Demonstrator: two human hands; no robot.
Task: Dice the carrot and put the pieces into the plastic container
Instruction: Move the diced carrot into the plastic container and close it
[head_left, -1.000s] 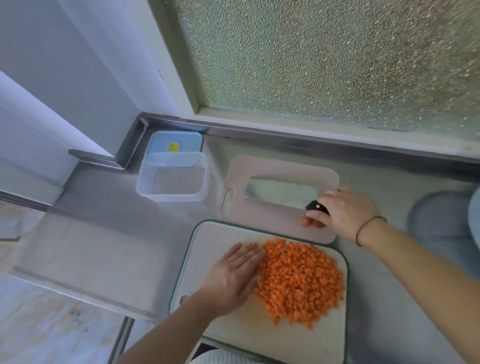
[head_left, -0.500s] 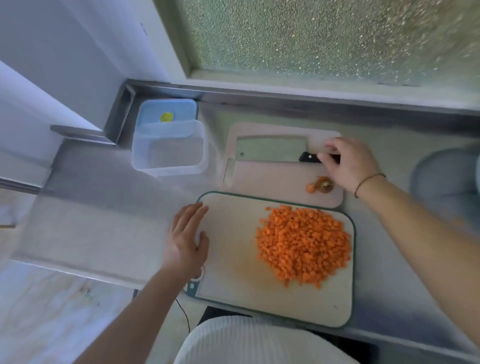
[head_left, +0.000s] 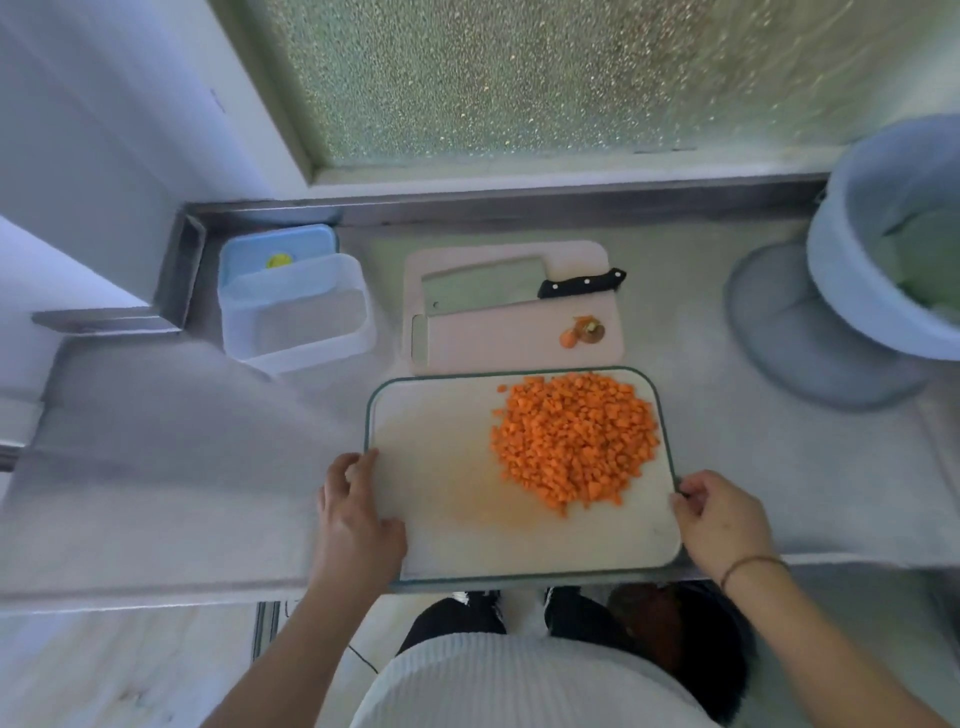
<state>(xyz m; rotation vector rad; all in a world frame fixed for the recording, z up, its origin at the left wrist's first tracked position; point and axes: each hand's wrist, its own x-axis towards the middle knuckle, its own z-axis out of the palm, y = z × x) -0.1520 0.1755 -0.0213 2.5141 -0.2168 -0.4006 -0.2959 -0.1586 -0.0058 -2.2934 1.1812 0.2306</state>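
I see a steel counter under a frosted window. Since a second ago my left hand has left the carrot heap and now grips the left edge of the white cutting board, fingers curled over its rim; my right hand has let go of the cleaver and pinches the board's right edge. The plastic container sits empty at far left, its long side running left to right, a blue lid behind it. Right of it the cleaver lies on a pink board, handle pointing right, beside carrot ends. The diced carrot is heaped on the white board's right half. A pale bowl stands far right.
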